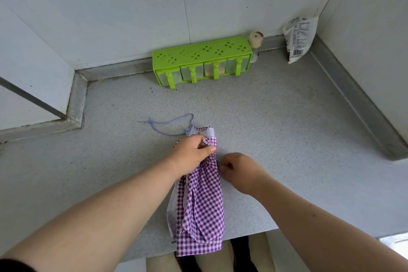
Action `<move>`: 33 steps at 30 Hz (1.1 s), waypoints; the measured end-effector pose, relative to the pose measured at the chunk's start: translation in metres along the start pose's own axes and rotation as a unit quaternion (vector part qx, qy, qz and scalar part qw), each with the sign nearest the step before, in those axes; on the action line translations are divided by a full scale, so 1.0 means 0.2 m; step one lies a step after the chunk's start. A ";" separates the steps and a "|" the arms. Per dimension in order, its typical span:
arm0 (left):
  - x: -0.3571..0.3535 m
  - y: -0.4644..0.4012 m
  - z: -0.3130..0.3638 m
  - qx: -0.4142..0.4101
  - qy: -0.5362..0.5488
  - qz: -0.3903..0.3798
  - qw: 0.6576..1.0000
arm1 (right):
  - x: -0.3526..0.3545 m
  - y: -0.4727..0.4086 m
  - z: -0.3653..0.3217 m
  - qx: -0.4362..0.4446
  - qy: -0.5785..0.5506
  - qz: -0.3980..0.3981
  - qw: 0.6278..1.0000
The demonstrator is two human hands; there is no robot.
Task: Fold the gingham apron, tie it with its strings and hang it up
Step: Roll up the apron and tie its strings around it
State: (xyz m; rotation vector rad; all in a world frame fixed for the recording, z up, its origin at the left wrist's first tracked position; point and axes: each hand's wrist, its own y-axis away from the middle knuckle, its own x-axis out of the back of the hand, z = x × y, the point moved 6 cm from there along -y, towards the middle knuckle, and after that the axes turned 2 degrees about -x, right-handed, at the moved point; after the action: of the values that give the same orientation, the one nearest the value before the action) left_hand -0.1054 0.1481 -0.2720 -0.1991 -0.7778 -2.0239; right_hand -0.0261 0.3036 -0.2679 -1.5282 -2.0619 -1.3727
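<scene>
A purple-and-white gingham apron [202,207] lies folded into a narrow strip on the grey countertop [287,130], its lower end hanging over the front edge. My left hand [192,154] grips the bunched cloth near the strip's top. My right hand [240,172] pinches at the strip's right edge just below, its fingers closed on the cloth or a string; which one is hidden. A thin blue string loop [170,125] trails from the apron's top to the left across the counter.
A green spice rack [202,59] with several clear drawers stands against the back wall. A small jar [256,44] sits at its right end. A white plastic bag [299,38] leans in the right corner. Walls close in left and right.
</scene>
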 end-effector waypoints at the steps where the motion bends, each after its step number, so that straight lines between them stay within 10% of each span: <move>1: 0.00 0.00 0.00 0.004 0.002 0.005 1.000 | 0.01 0.00 0.03 -0.021 -0.026 0.003 0.999; 8: -0.02 0.00 -0.01 0.010 -0.079 0.033 0.996 | 0.03 -0.01 0.09 -0.058 -0.005 -0.008 0.998; 17: -0.03 0.03 0.03 -0.030 -0.110 -0.015 0.993 | -0.04 -0.03 0.08 -0.129 -0.497 0.000 0.858; 26: -0.04 0.05 0.06 -0.030 -0.109 -0.029 0.993 | -0.04 -0.03 0.00 -0.139 -0.429 0.083 0.889; 33: -0.03 0.03 0.04 -0.020 -0.115 -0.020 0.993 | -0.04 -0.03 0.03 -0.157 -0.561 0.049 0.811</move>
State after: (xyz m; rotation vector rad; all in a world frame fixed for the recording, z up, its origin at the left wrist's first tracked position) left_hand -0.0979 0.1548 -0.2653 -0.4495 -0.8913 -2.0786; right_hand -0.0267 0.3028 -0.2799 -3.0704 -2.2299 -0.8005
